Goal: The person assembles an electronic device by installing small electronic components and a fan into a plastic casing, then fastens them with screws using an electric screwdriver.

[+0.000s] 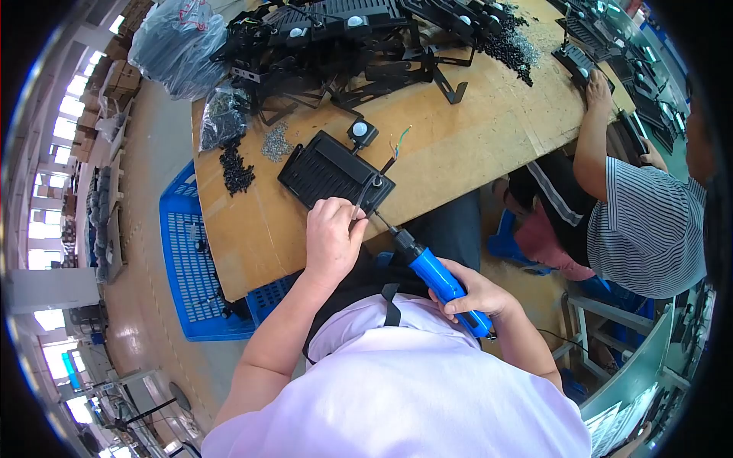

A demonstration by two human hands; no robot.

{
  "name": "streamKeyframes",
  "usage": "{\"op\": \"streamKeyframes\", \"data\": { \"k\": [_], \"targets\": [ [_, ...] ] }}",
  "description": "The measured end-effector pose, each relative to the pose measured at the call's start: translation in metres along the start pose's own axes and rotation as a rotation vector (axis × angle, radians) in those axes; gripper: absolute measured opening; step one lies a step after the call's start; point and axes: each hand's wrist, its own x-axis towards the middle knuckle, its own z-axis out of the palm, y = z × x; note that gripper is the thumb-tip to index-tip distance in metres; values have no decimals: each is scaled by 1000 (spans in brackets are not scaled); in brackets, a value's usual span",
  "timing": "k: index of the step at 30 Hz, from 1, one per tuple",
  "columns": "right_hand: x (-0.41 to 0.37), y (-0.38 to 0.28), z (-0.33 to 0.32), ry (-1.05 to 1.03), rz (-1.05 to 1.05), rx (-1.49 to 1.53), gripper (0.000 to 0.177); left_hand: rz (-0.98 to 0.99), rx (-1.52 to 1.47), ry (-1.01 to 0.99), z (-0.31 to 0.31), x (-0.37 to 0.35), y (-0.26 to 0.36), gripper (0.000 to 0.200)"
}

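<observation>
A black finned lamp housing lies at the table's near edge, with a round white sensor on its far side and a cable ending in coloured wires. My left hand is at the housing's near edge, its fingers pinched together; what they hold is too small to make out. My right hand is wrapped round a blue electric screwdriver. The screwdriver's bit points at the housing's near right corner, close to my left fingertips. Whether the bit touches a screw cannot be seen.
Black screws and silver screws lie on the wooden table. Lamps and brackets are piled at the back beside plastic bags. A blue crate stands left below. A co-worker sits at the right.
</observation>
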Motion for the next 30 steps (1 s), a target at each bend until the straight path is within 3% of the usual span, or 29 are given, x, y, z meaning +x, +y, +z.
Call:
{"op": "streamKeyframes", "data": {
  "k": [30],
  "targets": [
    [3,-7,11,42,0,-61,116,49,-158,3,-12,-2,-12,16]
  ]
}}
